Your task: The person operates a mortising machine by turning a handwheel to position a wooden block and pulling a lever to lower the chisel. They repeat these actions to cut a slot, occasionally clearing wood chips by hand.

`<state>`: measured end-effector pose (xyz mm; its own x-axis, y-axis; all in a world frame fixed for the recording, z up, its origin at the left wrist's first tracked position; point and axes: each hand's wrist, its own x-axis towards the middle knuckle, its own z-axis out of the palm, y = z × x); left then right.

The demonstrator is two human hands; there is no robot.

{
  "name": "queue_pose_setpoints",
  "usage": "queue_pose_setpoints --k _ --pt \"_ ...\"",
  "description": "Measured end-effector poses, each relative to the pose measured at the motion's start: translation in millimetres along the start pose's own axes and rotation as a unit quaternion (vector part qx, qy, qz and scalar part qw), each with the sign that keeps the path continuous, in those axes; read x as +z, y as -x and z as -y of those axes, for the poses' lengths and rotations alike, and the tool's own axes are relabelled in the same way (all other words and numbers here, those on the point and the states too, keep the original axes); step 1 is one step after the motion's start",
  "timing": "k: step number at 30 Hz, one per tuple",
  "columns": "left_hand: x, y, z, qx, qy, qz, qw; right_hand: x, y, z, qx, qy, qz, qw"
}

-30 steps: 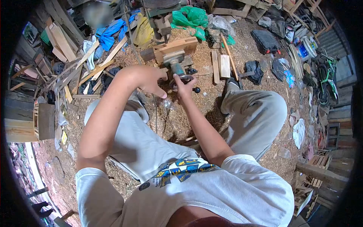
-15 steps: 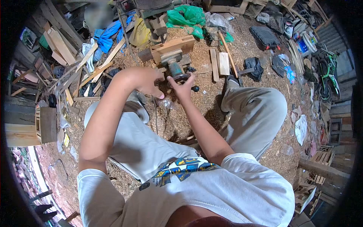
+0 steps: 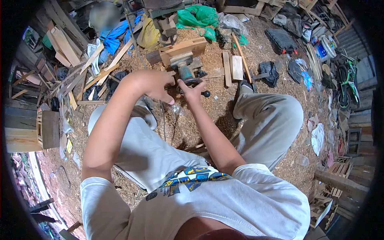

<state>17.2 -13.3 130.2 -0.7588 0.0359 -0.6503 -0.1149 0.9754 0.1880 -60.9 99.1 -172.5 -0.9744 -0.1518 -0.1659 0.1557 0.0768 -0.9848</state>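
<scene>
My right hand (image 3: 193,93) is closed around the rim of a dark handwheel (image 3: 195,81), which has black knobs and sits at the near end of a green cylindrical machine part (image 3: 185,72). Just left of the wheel hovers my left hand (image 3: 161,89), its thumb and fingers apart and nothing visible in them; some fingertips are hard to make out. Beyond the green part, a wooden piece with a slot cut in its top (image 3: 183,51) lies across the metal clamp face (image 3: 181,59).
Wood shavings cover the ground between my legs. Right of the machine lie a pale wood block (image 3: 237,67) and a narrow strip (image 3: 227,69). Loose boards (image 3: 102,78) are piled at left. Farther back are a green plastic bag (image 3: 196,16) and a black case (image 3: 281,40).
The view has shifted very slightly. Both hands stay in nearly the same places, the right one still on the handwheel.
</scene>
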Motion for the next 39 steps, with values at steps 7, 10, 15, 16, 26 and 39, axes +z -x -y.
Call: queue_pose_setpoints --k 7,10,15,16,26,39 --pt "-3.7 3.9 -8.8 -0.012 0.002 -0.004 1.0 -11.2 10.0 29.2 -0.029 0.073 0.009 0.997" --pt "-4.6 2.5 -11.2 -0.011 -0.001 -0.003 1.0 -15.9 12.2 37.5 -0.079 0.14 -0.006 0.987" --pt "-4.9 -0.6 -9.8 -0.008 -0.001 -0.004 1.0 -27.1 -11.6 29.8 -0.182 0.064 0.017 0.981" --pt "-5.4 -0.5 -10.0 -0.008 0.001 -0.004 1.0 -29.1 -16.8 31.7 -0.182 0.067 0.018 0.981" --pt "-1.8 2.5 -7.2 -0.012 0.005 -0.007 1.0 -64.0 -121.7 9.0 -0.053 0.188 0.085 0.977" --pt "-5.6 -1.8 -9.9 -0.023 0.022 -0.004 0.999 -57.0 -164.4 -71.3 0.246 -0.006 0.113 0.963"
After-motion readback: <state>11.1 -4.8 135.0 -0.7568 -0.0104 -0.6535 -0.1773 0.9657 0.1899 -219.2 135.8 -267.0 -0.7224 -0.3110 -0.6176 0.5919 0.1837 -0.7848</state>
